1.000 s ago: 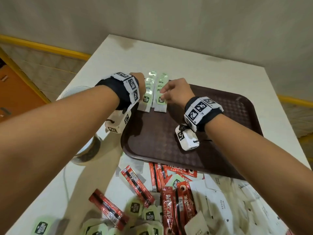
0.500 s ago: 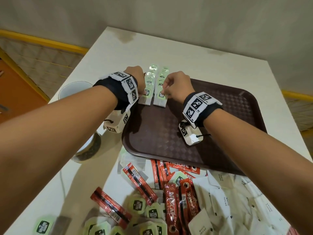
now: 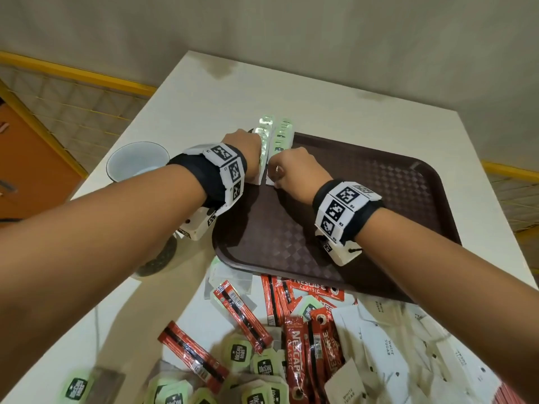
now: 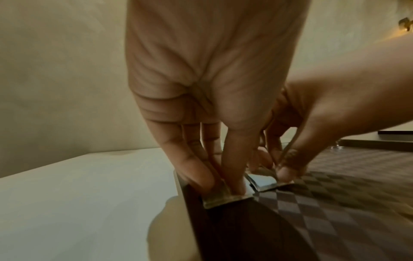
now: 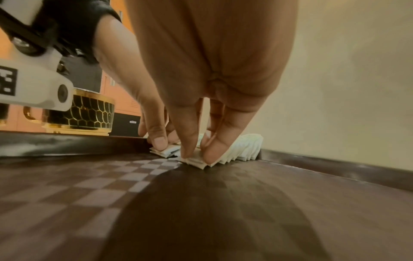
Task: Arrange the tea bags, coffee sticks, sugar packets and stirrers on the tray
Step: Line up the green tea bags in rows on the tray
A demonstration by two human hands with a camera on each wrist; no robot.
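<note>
**Two fanned tea-bag rows could slip or spill at the tray's corner**

On the tray (image 3: 379, 205), the left hand (image 3: 243, 154) pinches the near end of the left row of tea bags (image 3: 262, 132). The right hand (image 3: 294, 170) pinches the right row (image 3: 284, 135) just beside it. Both rows overlap like shingles against the tray's far-left corner. Uneven pushing would likely buckle them or tip bags over the rim onto the surface (image 3: 335, 91).

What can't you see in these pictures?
- Stirrers: none made out in any view.
- Cup base: head view, left forearm covers it.
- Near ends of the tea bag rows: head view, both hands cover them.
- Sugar packets: head view, right forearm and frame edge cut them off.
</note>
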